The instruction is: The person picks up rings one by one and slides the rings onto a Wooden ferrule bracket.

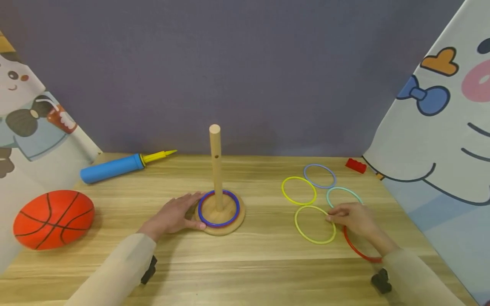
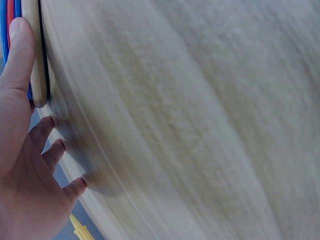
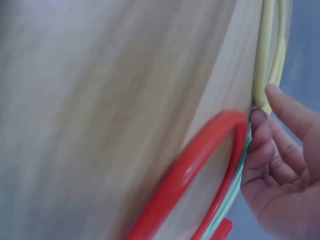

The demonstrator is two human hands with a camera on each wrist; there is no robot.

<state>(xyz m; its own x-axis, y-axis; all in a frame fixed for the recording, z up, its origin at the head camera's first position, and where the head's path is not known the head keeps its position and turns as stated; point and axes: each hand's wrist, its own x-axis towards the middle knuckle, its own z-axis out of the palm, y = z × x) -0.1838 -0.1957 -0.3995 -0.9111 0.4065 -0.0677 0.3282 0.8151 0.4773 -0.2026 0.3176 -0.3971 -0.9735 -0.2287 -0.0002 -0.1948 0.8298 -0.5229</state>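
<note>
A wooden ring-toss stand has a round base [image 1: 231, 230] and an upright post [image 1: 216, 170]. Lying around the post on the base are a blue ring [image 1: 239, 208] and, under it, a red ring [image 2: 10, 15]. My left hand [image 1: 174, 215] holds the base's left side, its thumb at the near edge and fingers reaching round the far side; the index fingertip is hidden in the left wrist view. On the right, my right hand [image 1: 354, 217] pinches the edge of a pale yellow ring [image 1: 296, 223] between thumb and fingers. A larger-looking red ring [image 3: 180, 175] lies beneath that wrist.
Beyond the right hand lie another yellow ring [image 1: 283, 191], a light blue ring [image 1: 319, 165] and a mint ring [image 1: 340, 188]. A red toy brick [image 1: 356, 165] sits at the back right. At left are a basketball [image 1: 53, 219] and a blue pump [image 1: 112, 168]. A grey panel [image 1: 237, 76] closes the back.
</note>
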